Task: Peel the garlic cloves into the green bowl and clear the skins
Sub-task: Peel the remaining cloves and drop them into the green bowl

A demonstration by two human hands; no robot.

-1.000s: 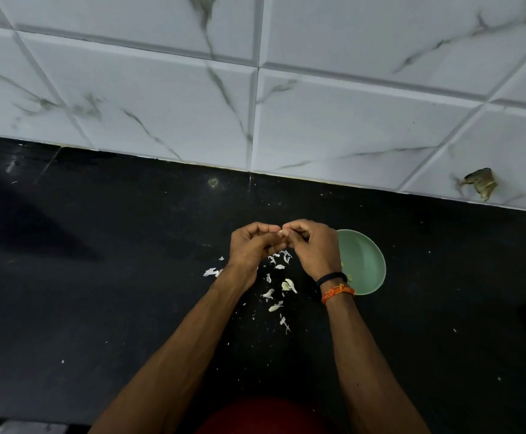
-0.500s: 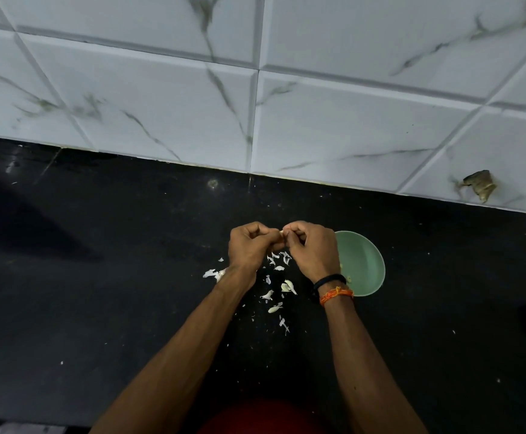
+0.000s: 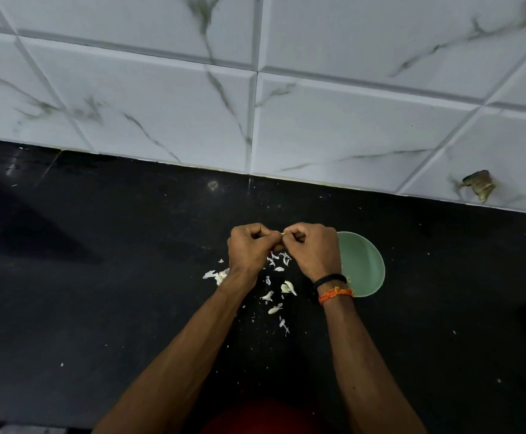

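My left hand (image 3: 249, 249) and my right hand (image 3: 313, 249) meet above the black counter, fingers curled, both pinching one garlic clove (image 3: 283, 234); only its pale tip shows between the fingertips. The green bowl (image 3: 366, 267) sits just right of my right hand, partly hidden by that wrist. Loose white garlic skins (image 3: 279, 264) lie on the counter under and between my hands. More skins (image 3: 216, 275) lie by my left wrist. An unpeeled clove (image 3: 287, 287) lies among the scraps nearer to me.
The black counter (image 3: 98, 277) runs left and right of my hands, with small white flecks scattered on it. A white marbled tile wall (image 3: 255, 104) closes the far side. A brownish object (image 3: 479, 186) sticks to the wall at right.
Both hands stay together on the clove with only small finger movements. The view has shifted slightly; bowl and skins lie as before.
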